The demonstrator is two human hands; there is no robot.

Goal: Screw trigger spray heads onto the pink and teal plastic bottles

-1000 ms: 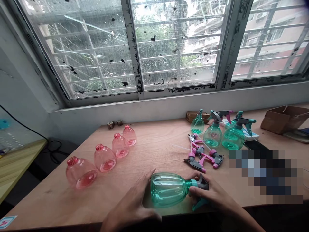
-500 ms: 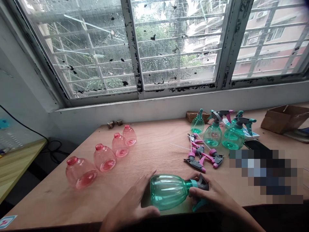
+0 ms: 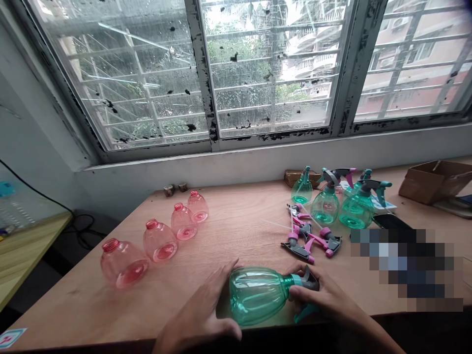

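- green see-through plastic: the bottle (image 3: 258,294) lies on its side at the near edge of the desk (image 3: 236,226), base to my left, neck to my right.
- my left hand (image 3: 201,319) is cupped round its base, fingers spread over the top and thumb below, i think so the round, ribbed body can't roll.
- my right hand (image 3: 326,297) is closed round the neck, fingers pinching the grey and green spray head (image 3: 308,281). its trigger pokes out below my fingers.
- the bottle is bulbous and glossy, catching the light from the window (image 3: 258,73). it looks thin-walled and springy.
- four pink bottles (image 3: 160,241) of the same shape stand capless in a slanted row towards the desk's far left corner, necks up and each apart from the next.
- loose pink and grey triggers (image 3: 309,241) lie in a heap just beyond my right hand, thin tubes sticking out.
- green sprayers (image 3: 339,204) with heads fitted stand bunched at the far edge, right of centre.
- a cardboard box (image 3: 433,179) sits at the far right corner.
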